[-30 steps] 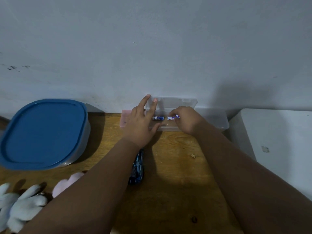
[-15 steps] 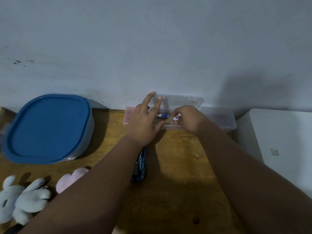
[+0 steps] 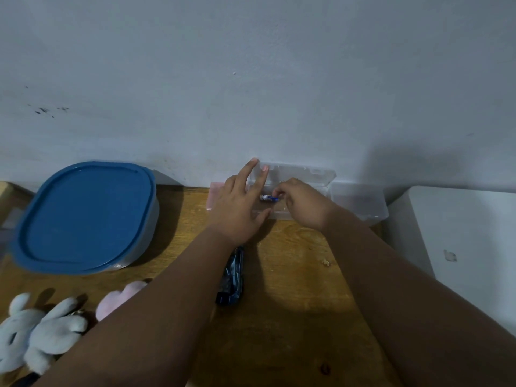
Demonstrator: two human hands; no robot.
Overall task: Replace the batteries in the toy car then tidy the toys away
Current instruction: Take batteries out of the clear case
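Right hand (image 3: 303,203) apparently pinching battery (image 3: 268,198) inside clear case (image 3: 307,177); left hand (image 3: 237,205) flat.

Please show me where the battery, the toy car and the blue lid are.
battery (image 3: 269,198), head view, on its blue middle.
toy car (image 3: 232,277), head view, on its dark body.
blue lid (image 3: 83,216), head view, on its flat top.

A small blue-and-silver cylindrical battery (image 3: 269,198) lies on its side in an open clear plastic case (image 3: 296,177) against the wall; a dark blue toy car (image 3: 232,277) rests on the wooden table (image 3: 293,275).
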